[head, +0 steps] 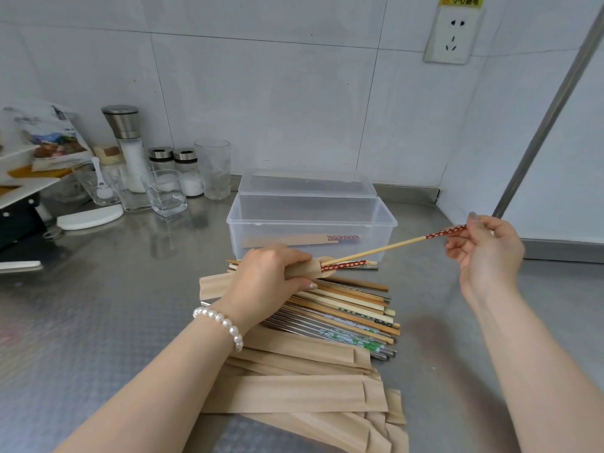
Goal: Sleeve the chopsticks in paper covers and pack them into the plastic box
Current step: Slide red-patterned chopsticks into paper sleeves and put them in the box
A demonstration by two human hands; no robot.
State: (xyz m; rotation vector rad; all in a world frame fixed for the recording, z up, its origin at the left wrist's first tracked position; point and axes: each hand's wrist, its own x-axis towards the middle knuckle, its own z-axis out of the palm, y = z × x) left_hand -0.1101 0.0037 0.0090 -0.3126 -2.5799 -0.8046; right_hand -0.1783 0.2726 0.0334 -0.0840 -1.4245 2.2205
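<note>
My left hand (268, 279) grips a brown paper cover (302, 269) above the pile, and one red-patterned chopstick end sticks out of its mouth. My right hand (487, 253) pinches the red patterned end of a second chopstick (385, 246), whose thin tip reaches the cover's opening. The clear plastic box (312, 220) stands open just behind, lid tipped back, with one sleeved pair (300, 240) lying inside. Loose chopsticks (353, 312) lie in a heap under my left hand. Several empty paper covers (294, 390) are stacked nearer to me.
Salt grinder (129, 148), two small shakers (176, 168) and glasses (214, 168) crowd the back left of the steel counter (114, 289). A white lid (90, 219) and a rack with packets sit at far left. A tiled wall with a socket (452, 34) stands behind.
</note>
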